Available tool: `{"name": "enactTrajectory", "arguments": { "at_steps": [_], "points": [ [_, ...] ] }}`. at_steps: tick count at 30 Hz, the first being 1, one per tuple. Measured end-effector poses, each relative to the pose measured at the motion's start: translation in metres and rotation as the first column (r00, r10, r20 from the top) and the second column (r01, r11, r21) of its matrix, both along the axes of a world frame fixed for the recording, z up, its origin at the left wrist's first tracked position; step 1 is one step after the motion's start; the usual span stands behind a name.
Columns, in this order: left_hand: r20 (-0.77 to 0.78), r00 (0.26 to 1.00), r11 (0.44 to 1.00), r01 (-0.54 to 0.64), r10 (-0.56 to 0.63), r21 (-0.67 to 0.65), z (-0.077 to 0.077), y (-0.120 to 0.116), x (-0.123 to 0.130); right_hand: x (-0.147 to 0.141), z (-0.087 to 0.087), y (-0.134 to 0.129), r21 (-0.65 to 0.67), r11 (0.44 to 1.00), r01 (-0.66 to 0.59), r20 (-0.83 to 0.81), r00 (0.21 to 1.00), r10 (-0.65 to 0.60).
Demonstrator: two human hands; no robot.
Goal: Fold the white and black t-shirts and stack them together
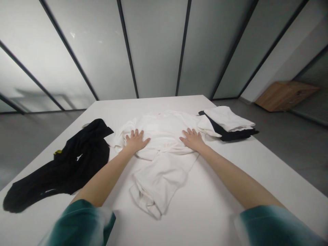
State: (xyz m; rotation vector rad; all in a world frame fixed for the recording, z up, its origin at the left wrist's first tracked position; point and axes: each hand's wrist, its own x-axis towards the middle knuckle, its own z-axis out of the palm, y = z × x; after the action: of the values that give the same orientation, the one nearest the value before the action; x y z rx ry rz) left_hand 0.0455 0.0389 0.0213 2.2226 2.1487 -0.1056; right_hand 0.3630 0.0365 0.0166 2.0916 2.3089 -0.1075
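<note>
A white T-shirt (164,126) lies spread and creased across the middle of the table, its near part bunched and trailing toward me. My left hand (136,141) rests flat on its left side, fingers spread. On the right side of the same shirt, my right hand (192,139) also lies flat with the fingers apart. Neither hand grips the cloth. The shirt's right sleeve reaches close to a stack of folded clothes, where a white folded garment (228,118) sits on top of a black folded one (230,136).
A crumpled black garment (84,160) with a small yellow patch lies left of the shirt, beside my left forearm. The white table (217,205) ends in edges at left, right and back. Frosted glass panels (156,44) stand behind it; a wooden cabinet (284,95) is at far right.
</note>
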Motion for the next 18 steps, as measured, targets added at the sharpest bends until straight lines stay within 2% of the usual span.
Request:
{"name": "enactTrajectory", "arguments": {
  "at_steps": [7,11,14,16,18],
  "points": [
    [-0.056,0.997,0.998,0.056,-0.056,-0.012,0.000,-0.006,-0.037,-0.016,0.000,-0.022,-0.012,0.999,-0.045,-0.003,0.999,0.045],
    [-0.065,0.994,0.995,0.089,-0.092,-0.049,0.005,-0.007,-0.048,-0.023,-0.003,-0.033,0.054,0.997,-0.054,-0.031,0.998,0.055],
    [-0.061,0.995,0.993,0.074,-0.080,-0.092,0.015,-0.007,-0.043,-0.018,-0.003,-0.032,0.164,0.985,-0.061,-0.064,0.995,0.072],
    [-0.063,0.994,0.996,0.082,-0.085,-0.045,0.021,-0.008,-0.032,-0.011,-0.001,-0.029,0.229,0.972,-0.050,-0.089,0.993,0.072],
    [-0.037,0.989,0.988,0.148,-0.146,0.047,0.023,-0.010,-0.019,-0.004,0.000,-0.026,0.273,0.962,-0.016,-0.111,0.993,0.048]
  ]
}}
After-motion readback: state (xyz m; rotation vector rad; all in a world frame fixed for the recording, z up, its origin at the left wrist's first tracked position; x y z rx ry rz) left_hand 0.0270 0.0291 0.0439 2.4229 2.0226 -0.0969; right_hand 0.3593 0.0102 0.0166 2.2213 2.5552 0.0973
